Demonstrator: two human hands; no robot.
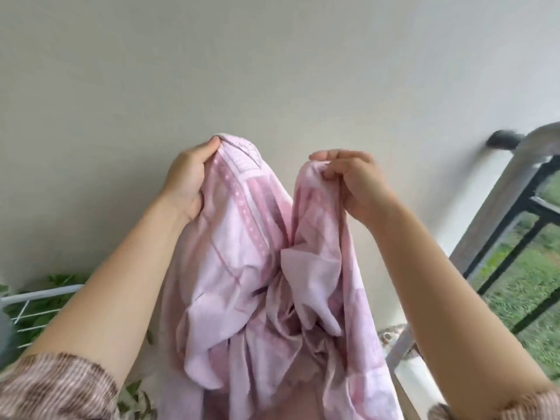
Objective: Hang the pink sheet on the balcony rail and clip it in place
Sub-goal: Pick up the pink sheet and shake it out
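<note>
Left hand (pixel 188 180), centre-left of frame: fingers curled round a gathered top edge of the pink sheet (pixel 242 268). Sheet bunched at centre, hanging down between both forearms, long axis vertical, not spread. Right hand (pixel 354 183), centre-right: fingertips pinching a second fold at like height, hands near each other. Balcony rail (pixel 509 177) at right edge, slanting down the frame, apart from the cloth; right hand the nearer. Judgement: sheet must travel rightward, right hand leading. No clip in sight.

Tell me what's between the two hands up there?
In the head view, only bare pale wall shows between the left hand and right hand; the pink sheet sags below the gap.
</note>
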